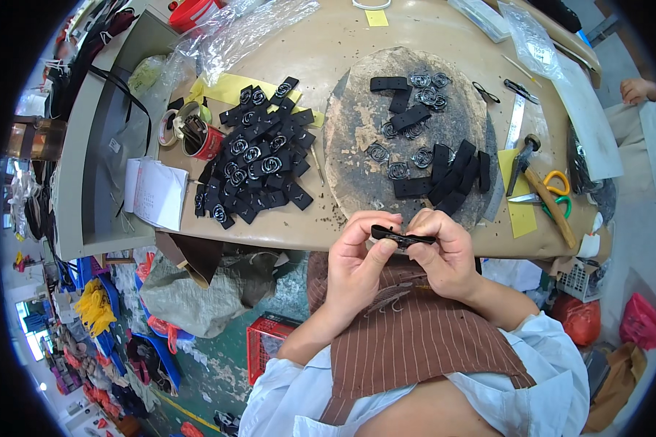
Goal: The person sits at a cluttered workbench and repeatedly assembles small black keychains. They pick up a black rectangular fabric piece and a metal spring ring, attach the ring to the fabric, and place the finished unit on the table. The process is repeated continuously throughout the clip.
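Note:
Just past the table's near edge, my left hand (356, 255) and my right hand (446, 253) pinch the two ends of a short black strap (403, 238). It is bent into a shallow curve between my thumbs and fingers; what is on its inner side is too small to make out. Beyond my hands lies a worn round board (353, 135). On it are loose silver swirl-shaped ornaments (377, 152) and flat black straps (455, 175), several of them overlapping at the right. To the left is a heap of black straps (251, 164), many with a silver ornament attached.
Right of the board lie a hammer (550, 197), scissors with orange and green handles (559, 191) and a metal ruler (516, 120). At left stand a red tin of tools (210, 143) and a paper pad (155, 191). A red crate (259, 349) is on the floor.

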Demonstrator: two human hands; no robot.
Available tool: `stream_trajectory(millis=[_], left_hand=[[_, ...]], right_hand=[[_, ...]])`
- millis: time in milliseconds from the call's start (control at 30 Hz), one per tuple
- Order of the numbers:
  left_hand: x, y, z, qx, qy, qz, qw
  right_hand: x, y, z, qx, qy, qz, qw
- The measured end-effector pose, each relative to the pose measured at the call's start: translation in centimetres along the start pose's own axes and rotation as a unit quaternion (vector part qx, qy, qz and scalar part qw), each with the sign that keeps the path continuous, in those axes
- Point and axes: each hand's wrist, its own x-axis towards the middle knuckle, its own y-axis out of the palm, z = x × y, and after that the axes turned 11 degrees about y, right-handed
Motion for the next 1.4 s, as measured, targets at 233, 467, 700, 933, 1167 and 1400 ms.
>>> stream_trajectory(millis=[233, 467, 700, 933, 1167, 1400], left_hand=[[0.0, -0.1, -0.5, 0.131, 0.133, 0.03, 0.982], [0.3, -2.6, 0.8, 0.112, -0.016, -0.032, 0.993], [6.5, -12.4, -1.1, 0.317, 0.039, -0.176, 0.931], [5.6, -8.5, 0.8, 0.44, 0.138, -0.151, 0.874], [5.3, -3.1, 1.0, -0.055, -0.231, 0.191, 0.952], [3.7, 0.4, 0.8, -0.123, -0.146, -0.016, 0.981]], right_hand=[[-0.3, 0.8, 0.2, 0.098, 0.063, 0.013, 0.993], [1.1, -0.5, 1.0, -0.077, 0.183, 0.067, 0.978], [5.5, -5.2, -0.8, -0.495, 0.009, -0.094, 0.864], [6.4, -5.8, -1.9, -0.479, -0.046, -0.06, 0.875], [5.2, -4.5, 1.5, -0.398, -0.142, 0.17, 0.89], [4.2, -3.6, 1.2, -0.297, -0.097, -0.017, 0.95]])
